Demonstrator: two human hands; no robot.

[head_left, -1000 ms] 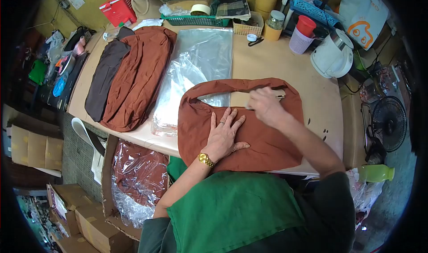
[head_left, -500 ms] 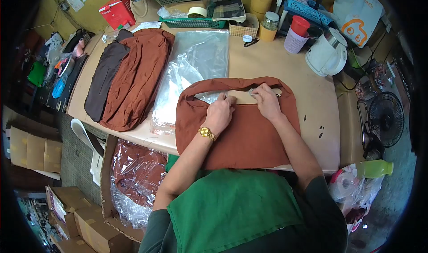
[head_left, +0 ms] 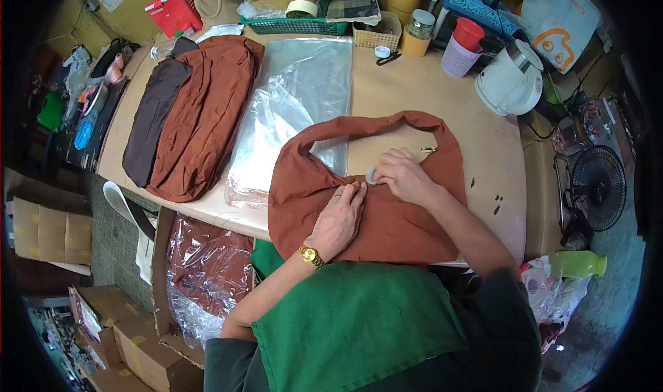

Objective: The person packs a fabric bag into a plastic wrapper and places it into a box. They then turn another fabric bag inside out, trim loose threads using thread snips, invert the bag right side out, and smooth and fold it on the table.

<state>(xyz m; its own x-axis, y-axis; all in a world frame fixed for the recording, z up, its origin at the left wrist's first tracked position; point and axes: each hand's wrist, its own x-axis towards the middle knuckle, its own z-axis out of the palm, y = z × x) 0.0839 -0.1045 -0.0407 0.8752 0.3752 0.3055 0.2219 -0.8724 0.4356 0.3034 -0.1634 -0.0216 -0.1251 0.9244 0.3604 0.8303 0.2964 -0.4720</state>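
Note:
A rust-brown fabric shoulder bag [head_left: 387,219] lies flat on the table, its strap arching away from me. My left hand [head_left: 337,216] rests on the bag just below the opening's edge, fingers stretched and pressing on the cloth. My right hand [head_left: 402,176] is closed, pinching a small pale grey rounded piece [head_left: 371,176] against the bag's opening edge, close to my left fingertips. What this piece is cannot be made out. A small metal zipper end [head_left: 429,149] shows at the right side of the opening.
Clear plastic bags [head_left: 297,74] lie beyond the bag, partly under its strap. Folded brown and dark bags [head_left: 200,116] are at the left. A white kettle [head_left: 507,81], cups [head_left: 461,57] and baskets [head_left: 293,26] line the back. A carton [head_left: 162,274] of plastic-wrapped brown goods stands below.
My left hand has moved down onto the bag and flattened. My right hand has come left and down from the strap's right end to the opening's edge. The strap now lies wider open.

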